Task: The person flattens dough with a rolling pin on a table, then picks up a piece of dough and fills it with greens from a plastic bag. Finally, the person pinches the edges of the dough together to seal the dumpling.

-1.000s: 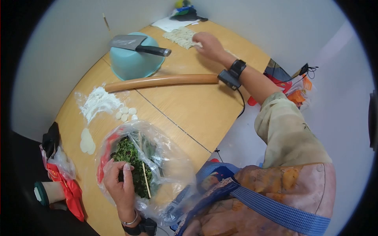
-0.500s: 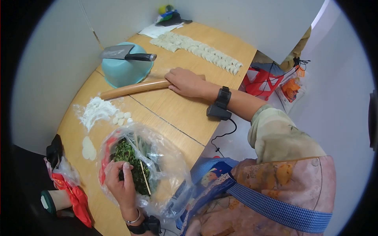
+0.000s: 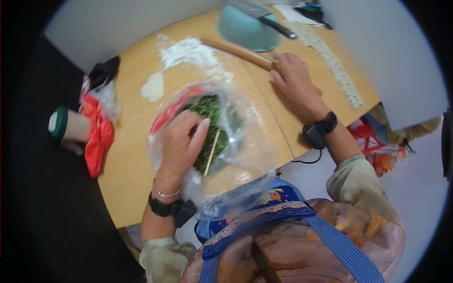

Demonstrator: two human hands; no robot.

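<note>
My right hand (image 3: 293, 78) rests on the wooden rolling pin (image 3: 240, 52), fingers closed over its near end part. My left hand (image 3: 181, 141) is over the left side of the plastic bag (image 3: 250, 155), fingers curled together; what they hold, if anything, is hidden. Inside the bag is chopped green filling (image 3: 207, 107) with a light stick (image 3: 212, 153) lying in it. Beyond the bag are small dough pieces (image 3: 219, 74) and a heap of white flour (image 3: 188, 53). Flat dough wrappers (image 3: 153, 87) lie left of the flour.
An upturned teal bowl (image 3: 245, 30) bears a cleaver (image 3: 271, 21) at the back. Rows of dumplings (image 3: 335, 66) run along the right side. A red bag (image 3: 96, 137) and a green-lidded cup (image 3: 71, 125) are at the left edge.
The view has swung left, so the table's contents appear farther right and higher. My right hand stays on the rolling pin, and my left hand remains over the bag.
</note>
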